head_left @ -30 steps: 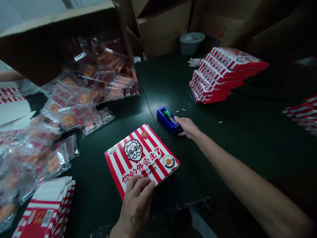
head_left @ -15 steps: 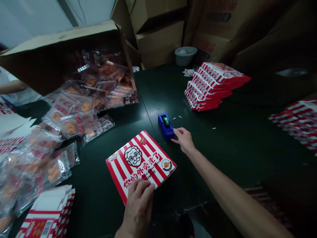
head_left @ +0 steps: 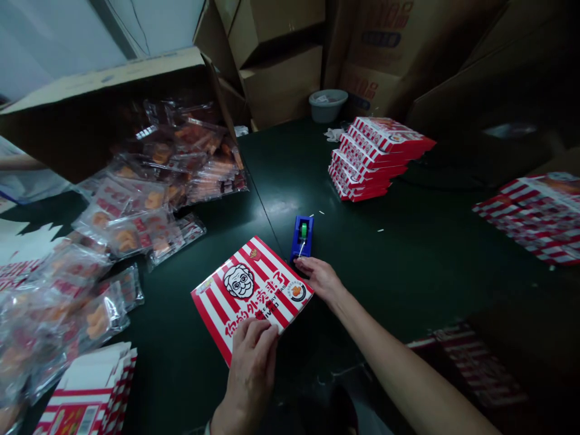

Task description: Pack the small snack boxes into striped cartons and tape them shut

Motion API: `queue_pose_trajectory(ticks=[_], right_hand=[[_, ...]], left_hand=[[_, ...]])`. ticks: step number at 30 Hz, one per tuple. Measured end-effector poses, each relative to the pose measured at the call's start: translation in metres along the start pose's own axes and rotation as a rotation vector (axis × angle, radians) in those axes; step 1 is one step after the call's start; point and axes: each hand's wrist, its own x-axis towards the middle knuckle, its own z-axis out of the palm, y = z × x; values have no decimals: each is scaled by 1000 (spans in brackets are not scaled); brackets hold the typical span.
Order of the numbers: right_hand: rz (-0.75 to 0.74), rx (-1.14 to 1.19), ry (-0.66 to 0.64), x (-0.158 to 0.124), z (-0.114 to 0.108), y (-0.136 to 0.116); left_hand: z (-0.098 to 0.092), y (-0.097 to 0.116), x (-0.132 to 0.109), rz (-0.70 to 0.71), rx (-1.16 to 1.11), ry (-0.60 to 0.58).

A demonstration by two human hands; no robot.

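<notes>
A red-and-white striped cardboard box [head_left: 249,293] with a cartoon face and lettering lies flat on the dark green table. My left hand [head_left: 251,362] holds its near edge, fingers curled on the lid; the thumb is mostly hidden. Just beyond the box's right corner stands a blue tape dispenser [head_left: 295,249] with a green roll [head_left: 304,231]. My right hand [head_left: 319,279] is at the dispenser's near end, thumb and finger pinched on a strip of clear tape [head_left: 301,246] that runs from the roll.
Clear food packets [head_left: 149,199] spill from a large carton [head_left: 127,75] at the left. Folded striped boxes [head_left: 90,380] lie near left. Stacked striped boxes [head_left: 367,160] and another stack [head_left: 539,211] stand right. A grey tub [head_left: 328,109] sits behind; another person's arm [head_left: 20,162] shows far left.
My right hand has moved left and nearer the box, drawing the tape strip. The dispenser has turned to point more straight toward me. My left hand stays on the box.
</notes>
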Motion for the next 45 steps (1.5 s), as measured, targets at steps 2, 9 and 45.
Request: queue_pose_trajectory(ticks=[2,9,45], right_hand=[[-22,56,30,4,2,12],[-103,149,94,17,10,16],[128,-332,-406,-129,13,31]], left_hand=[[0,0,0,1,2,3],[-1,2,5,14,-11,13],[-6,-6,4,-40,-153,-42]])
